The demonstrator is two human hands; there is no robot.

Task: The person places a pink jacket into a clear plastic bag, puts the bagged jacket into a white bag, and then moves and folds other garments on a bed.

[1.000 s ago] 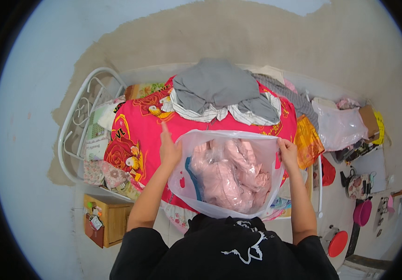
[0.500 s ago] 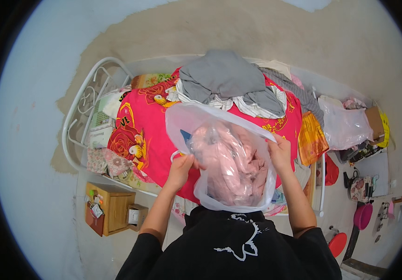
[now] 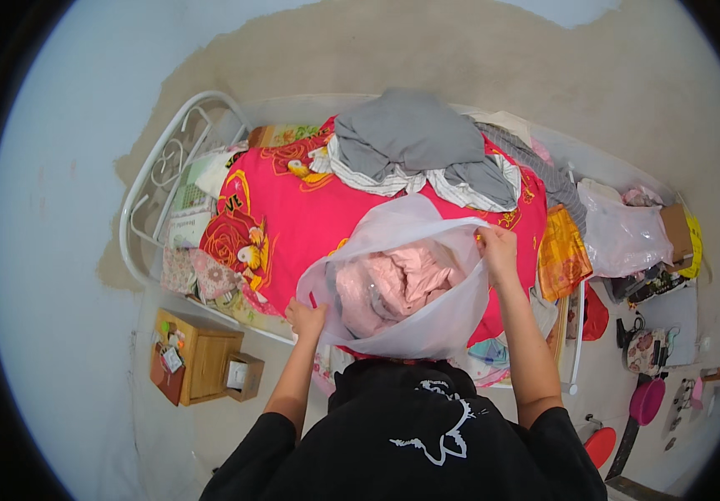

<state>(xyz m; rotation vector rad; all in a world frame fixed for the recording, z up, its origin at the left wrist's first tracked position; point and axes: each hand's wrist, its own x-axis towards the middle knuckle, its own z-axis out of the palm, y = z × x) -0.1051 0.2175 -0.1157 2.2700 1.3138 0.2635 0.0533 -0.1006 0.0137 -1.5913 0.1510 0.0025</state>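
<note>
Between my hands hangs a translucent white plastic bag (image 3: 452, 321), its mouth spread wide. Folded pink clothing (image 3: 402, 280) lies inside it, partly covered by clear shiny plastic. My left hand (image 3: 306, 320) grips the bag's left rim, fingers closed. The right rim is pinched in my right hand (image 3: 498, 245), which sits higher and farther off. Below and beyond the bag spreads a red bedcover (image 3: 310, 209) with yellow and flower patterns. A heap of grey cloth (image 3: 410, 134) rests on the far side of the bed, over striped white fabric (image 3: 477, 190).
A white metal bed frame (image 3: 129, 219) curves at the left. Beside the bed stand a wooden cabinet (image 3: 210, 371) and a small cardboard box (image 3: 247, 377). To the right are orange cloth (image 3: 562, 255), another filled plastic bag (image 3: 627, 238), a red stool (image 3: 600, 448) and a magenta basin (image 3: 648, 402).
My left hand has moved left and slightly nearer me, pulling the bag's mouth wider. The bag has tilted, and the pink clothing has shifted and sits lower inside it.
</note>
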